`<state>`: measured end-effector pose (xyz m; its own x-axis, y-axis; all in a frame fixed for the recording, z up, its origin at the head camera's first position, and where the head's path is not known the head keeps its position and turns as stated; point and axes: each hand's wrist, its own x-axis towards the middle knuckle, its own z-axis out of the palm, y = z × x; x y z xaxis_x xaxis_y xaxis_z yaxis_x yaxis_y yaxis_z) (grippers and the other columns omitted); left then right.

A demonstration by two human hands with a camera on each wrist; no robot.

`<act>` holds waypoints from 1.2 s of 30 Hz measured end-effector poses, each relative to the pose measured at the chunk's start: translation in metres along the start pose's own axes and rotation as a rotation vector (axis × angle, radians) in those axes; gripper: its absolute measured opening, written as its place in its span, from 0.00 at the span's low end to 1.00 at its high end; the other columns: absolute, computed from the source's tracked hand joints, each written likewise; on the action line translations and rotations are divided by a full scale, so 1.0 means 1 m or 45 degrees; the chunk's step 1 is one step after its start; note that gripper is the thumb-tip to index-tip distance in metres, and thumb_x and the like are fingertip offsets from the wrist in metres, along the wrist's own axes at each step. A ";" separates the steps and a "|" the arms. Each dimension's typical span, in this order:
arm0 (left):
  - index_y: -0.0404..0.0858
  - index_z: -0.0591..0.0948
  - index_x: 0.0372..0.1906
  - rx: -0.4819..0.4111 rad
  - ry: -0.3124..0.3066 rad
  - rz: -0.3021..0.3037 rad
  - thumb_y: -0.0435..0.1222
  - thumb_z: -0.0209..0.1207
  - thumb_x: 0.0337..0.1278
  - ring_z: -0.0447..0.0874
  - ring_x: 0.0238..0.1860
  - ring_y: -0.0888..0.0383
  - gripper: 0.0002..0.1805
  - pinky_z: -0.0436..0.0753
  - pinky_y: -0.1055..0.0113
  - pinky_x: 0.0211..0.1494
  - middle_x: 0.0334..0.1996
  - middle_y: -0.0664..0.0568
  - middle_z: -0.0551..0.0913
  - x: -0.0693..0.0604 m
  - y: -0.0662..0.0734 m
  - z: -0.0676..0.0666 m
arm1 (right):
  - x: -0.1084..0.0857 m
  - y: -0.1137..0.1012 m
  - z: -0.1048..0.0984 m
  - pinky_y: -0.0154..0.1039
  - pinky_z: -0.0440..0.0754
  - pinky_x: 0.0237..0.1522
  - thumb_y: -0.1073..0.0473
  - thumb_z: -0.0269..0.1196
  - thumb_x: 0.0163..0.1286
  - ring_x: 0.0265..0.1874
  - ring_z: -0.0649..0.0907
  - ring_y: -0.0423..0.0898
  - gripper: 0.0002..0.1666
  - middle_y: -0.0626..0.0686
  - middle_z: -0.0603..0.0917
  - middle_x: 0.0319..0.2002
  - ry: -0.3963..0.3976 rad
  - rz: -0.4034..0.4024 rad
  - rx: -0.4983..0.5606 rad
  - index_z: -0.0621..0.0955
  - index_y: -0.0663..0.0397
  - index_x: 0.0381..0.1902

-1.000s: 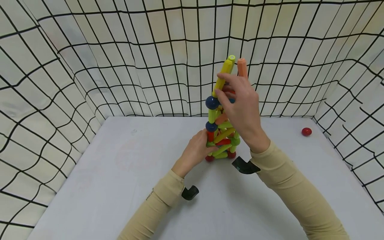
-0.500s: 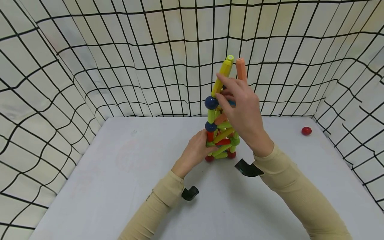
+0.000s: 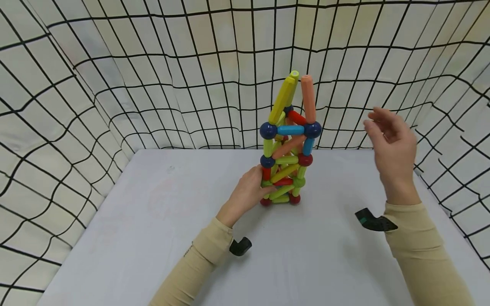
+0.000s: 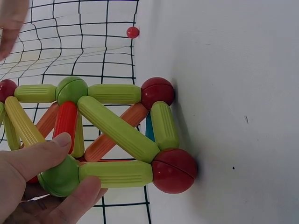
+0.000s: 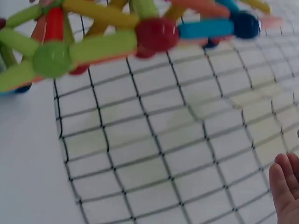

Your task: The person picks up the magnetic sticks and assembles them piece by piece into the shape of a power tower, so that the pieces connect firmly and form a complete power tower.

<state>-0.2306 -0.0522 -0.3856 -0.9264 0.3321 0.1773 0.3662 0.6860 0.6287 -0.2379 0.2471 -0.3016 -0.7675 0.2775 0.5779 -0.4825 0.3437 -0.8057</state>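
A tower of coloured magnetic rods and balls (image 3: 287, 160) stands upright on the white table in the head view. My left hand (image 3: 246, 191) grips its lower left side; in the left wrist view the thumb and fingers close round a green ball (image 4: 60, 179). Leaning rods top the tower: yellow (image 3: 282, 98) and light orange (image 3: 308, 100), rising from dark blue balls. Off to the right, apart from the tower, my right hand (image 3: 396, 153) is raised with loosely bent fingers and holds nothing visible. Its fingertips (image 5: 285, 182) show at the right wrist view's edge.
A black grid net (image 3: 214, 76) over white sheeting encloses the table's back and sides. In the left wrist view a loose red ball (image 4: 133, 32) lies near the table's edge. The white tabletop (image 3: 164, 216) stretches around the tower.
My right hand has let go of the yellow rod at the tower's top and moved away to the right. The rod stays leaning on its blue ball. My left hand keeps its grip.
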 end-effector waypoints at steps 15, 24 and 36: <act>0.30 0.67 0.66 0.006 -0.012 0.010 0.36 0.70 0.54 0.80 0.50 0.48 0.36 0.81 0.57 0.55 0.50 0.40 0.79 0.001 0.001 0.000 | 0.011 0.179 -0.107 0.29 0.64 0.64 0.43 0.62 0.68 0.61 0.68 0.36 0.39 0.41 0.69 0.66 0.098 1.007 -0.174 0.63 0.37 0.74; 0.30 0.67 0.66 0.013 -0.013 0.018 0.37 0.70 0.54 0.80 0.51 0.49 0.37 0.81 0.58 0.56 0.51 0.41 0.79 0.001 0.001 0.000 | -0.001 0.208 -0.113 0.54 0.55 0.72 0.36 0.54 0.70 0.75 0.53 0.58 0.48 0.58 0.49 0.77 -0.225 1.003 -0.457 0.49 0.45 0.79; 0.29 0.66 0.66 0.000 0.001 0.013 0.36 0.70 0.54 0.80 0.52 0.48 0.37 0.80 0.57 0.57 0.52 0.40 0.78 -0.001 0.000 0.001 | 0.005 0.210 -0.112 0.67 0.60 0.63 0.42 0.50 0.75 0.66 0.61 0.70 0.42 0.72 0.61 0.69 -0.604 0.699 -0.689 0.55 0.60 0.76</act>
<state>-0.2294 -0.0513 -0.3866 -0.9227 0.3385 0.1846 0.3758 0.6826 0.6267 -0.2956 0.4215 -0.4534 -0.9823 0.1691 -0.0808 0.1756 0.6800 -0.7119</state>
